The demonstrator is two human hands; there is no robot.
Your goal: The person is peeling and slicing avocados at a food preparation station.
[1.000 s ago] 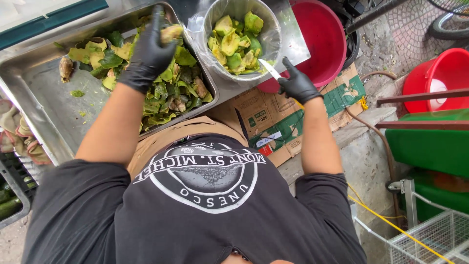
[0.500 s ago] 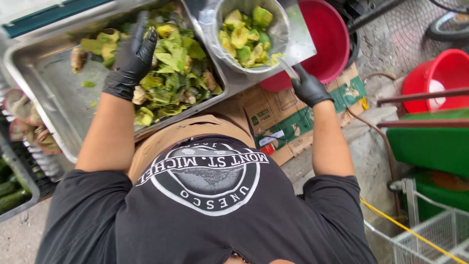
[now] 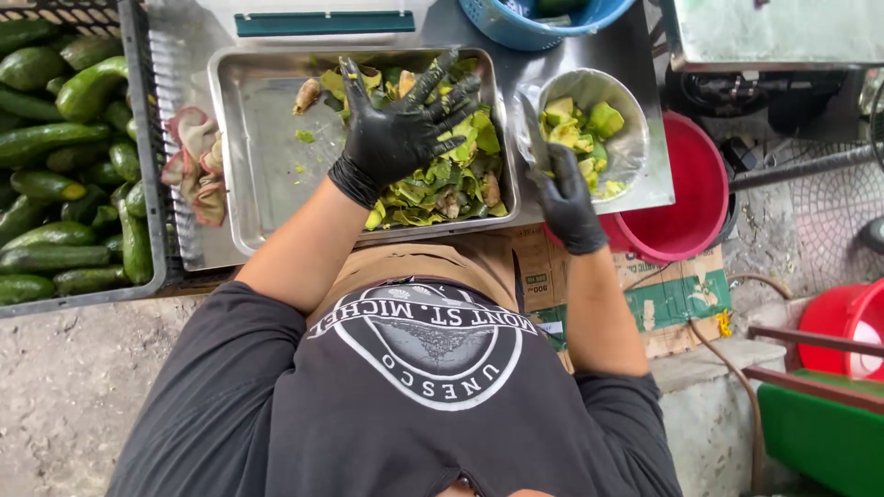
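Left hand (image 3: 398,138), black glove: fingers (image 3: 440,81) spread wide and released, palm down, resting on a heap of green peelings and scraps (image 3: 448,179). Grasping nothing.

Right hand (image 3: 568,204), black glove: fingers clenched around a small knife with a pale blade (image 3: 532,124); the blade points away from the body, just beside the near rim of the bowl.

Under the left fingers: rectangular stainless-steel tray (image 3: 262,156) holding the peelings at its right end; its left end carries only a few green flecks.

Just beyond the right fingers: round steel bowl (image 3: 630,152) with chunks of pale green peeled fruit (image 3: 580,129), standing on the grey metal table (image 3: 656,189).

Below the right fingers, off the table edge: round red plastic basin (image 3: 686,198), resting on flattened brown cardboard (image 3: 668,294).

Left of the left fingers, beside the tray: crumpled pink and green rag (image 3: 195,170); farther left, a dark plastic crate (image 3: 138,138) filled with whole dark green elongated fruits (image 3: 55,175).

Beyond both sets of fingers, at the table's far edge: blue plastic basket (image 3: 534,23).
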